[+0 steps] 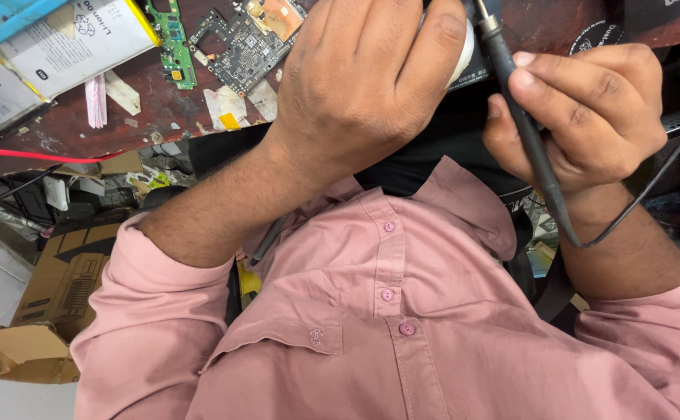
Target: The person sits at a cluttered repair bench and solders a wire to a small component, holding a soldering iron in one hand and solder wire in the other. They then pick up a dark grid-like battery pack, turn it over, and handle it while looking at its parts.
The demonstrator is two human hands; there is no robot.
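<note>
My left hand [355,85] is curled over a small white object [464,53] at the edge of the reddish-brown workbench [60,128]; most of that object is hidden under my fingers. My right hand [589,109] grips a black pen-shaped soldering tool [528,136] with its tip end pointing up toward the white object. The tool's black cable [651,183] loops away to the right. The two hands sit close together, just above my lap and my pink shirt [387,327].
A dark circuit board [243,43] and a green circuit board [175,47] lie on the bench at the upper left, beside flat silver battery packs [68,39]. A red wire [36,155] runs along the bench edge. A cardboard box [52,311] stands on the floor at left.
</note>
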